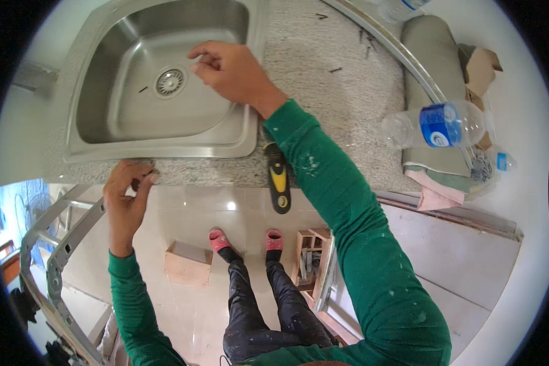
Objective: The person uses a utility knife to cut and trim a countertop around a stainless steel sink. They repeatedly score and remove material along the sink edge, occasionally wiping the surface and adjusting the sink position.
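Observation:
My right hand (pixel 232 72) hangs over the stainless steel sink (pixel 183 116), fingers bent and thumb apart from the index finger, with nothing visible between them. Beside the drain strainer (pixel 169 82) a small dark screw-like piece (pixel 143 89) lies on the sink floor. My left hand (pixel 127 198) is at the counter's front edge, just below the sink rim. Its thumb and fingertips are curled close together; whatever they hold, if anything, is hidden. Under my right forearm a black and yellow utility knife (pixel 279 180) sticks out past the edge of the speckled stone counter (pixel 329 79).
Several dark screws (pixel 335 69) lie scattered on the counter. At right are a plastic bottle (pixel 439 125), a grey rolled cloth (pixel 430 67) and a curved metal strip (pixel 396 46). A metal ladder (pixel 58 268) stands at left. Below are wooden boxes (pixel 189 263) on the floor.

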A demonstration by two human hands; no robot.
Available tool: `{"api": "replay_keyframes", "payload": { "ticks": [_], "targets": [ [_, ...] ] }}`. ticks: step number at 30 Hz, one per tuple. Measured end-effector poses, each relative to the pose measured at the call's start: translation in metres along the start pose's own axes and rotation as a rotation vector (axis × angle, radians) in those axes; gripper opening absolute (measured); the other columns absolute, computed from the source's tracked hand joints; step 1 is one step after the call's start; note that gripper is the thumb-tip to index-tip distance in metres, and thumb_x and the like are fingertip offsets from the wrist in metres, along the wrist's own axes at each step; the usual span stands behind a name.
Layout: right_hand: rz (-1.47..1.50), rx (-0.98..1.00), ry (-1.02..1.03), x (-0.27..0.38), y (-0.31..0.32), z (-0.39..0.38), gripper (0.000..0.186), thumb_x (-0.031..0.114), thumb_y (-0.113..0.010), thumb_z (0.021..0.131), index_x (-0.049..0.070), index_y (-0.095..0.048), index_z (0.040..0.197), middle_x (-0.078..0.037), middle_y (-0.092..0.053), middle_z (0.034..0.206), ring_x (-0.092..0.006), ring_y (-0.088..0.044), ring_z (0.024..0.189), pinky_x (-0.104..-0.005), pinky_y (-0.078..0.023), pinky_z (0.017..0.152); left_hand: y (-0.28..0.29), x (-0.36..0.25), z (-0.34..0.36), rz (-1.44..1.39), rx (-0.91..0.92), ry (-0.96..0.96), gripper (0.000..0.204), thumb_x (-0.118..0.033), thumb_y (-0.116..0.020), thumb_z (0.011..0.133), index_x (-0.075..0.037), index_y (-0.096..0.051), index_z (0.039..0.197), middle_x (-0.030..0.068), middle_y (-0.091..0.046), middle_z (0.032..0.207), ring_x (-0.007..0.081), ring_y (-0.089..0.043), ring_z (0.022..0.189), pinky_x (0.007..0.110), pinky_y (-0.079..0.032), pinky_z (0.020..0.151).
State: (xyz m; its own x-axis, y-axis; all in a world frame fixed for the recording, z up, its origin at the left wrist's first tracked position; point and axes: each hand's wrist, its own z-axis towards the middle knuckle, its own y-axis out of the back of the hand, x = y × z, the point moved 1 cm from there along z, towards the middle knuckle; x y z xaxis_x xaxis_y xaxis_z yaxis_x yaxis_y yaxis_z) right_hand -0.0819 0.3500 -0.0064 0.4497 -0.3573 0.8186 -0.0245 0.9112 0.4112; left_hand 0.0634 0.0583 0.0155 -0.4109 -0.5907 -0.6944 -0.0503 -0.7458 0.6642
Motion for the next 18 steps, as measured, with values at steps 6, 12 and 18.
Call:
{"api": "replay_keyframes", "payload": {
  "ticks": [6, 12, 18],
  "targets": [
    [0.052, 0.060, -0.054, -0.003, -0.013, 0.008, 0.030, 0.021, -0.070, 0.099, 0.005, -0.075, 0.124, -0.007, -0.072, 0.085, -0.0149, -0.067, 0.077, -0.0337, -0.056, 0.075, -0.013, 0.049, -0.023, 0.236, -0.351, -0.197, 0.013, 0.000, -0.080, 0.082, -0.007, -0.076, 0.093, 0.0137, -0.070, 0.109, 0.0312, -0.067, 0.102, 0.044, -0.050, 0.092],
    [-0.146, 0.060, -0.162, -0.030, 0.006, -0.002, 0.036, 0.022, -0.067, 0.108, 0.006, -0.070, 0.140, -0.006, -0.075, 0.116, -0.0141, -0.069, 0.099, -0.0301, -0.055, 0.092, -0.028, 0.051, -0.015, 0.127, -0.470, -0.232, 0.014, -0.010, -0.079, 0.077, -0.010, -0.068, 0.086, 0.0089, -0.067, 0.106, 0.0298, -0.066, 0.102, 0.048, -0.046, 0.096],
    [-0.236, 0.168, -0.136, -0.048, 0.007, 0.004, 0.043, 0.030, -0.062, 0.112, 0.006, -0.065, 0.147, -0.011, -0.069, 0.143, -0.0234, -0.067, 0.123, -0.0369, -0.053, 0.106, -0.032, 0.054, -0.030, 0.080, -0.565, -0.208, 0.013, -0.014, -0.079, 0.073, -0.011, -0.069, 0.080, 0.0090, -0.066, 0.105, 0.0313, -0.064, 0.099, 0.049, -0.047, 0.093]
  ]
}}
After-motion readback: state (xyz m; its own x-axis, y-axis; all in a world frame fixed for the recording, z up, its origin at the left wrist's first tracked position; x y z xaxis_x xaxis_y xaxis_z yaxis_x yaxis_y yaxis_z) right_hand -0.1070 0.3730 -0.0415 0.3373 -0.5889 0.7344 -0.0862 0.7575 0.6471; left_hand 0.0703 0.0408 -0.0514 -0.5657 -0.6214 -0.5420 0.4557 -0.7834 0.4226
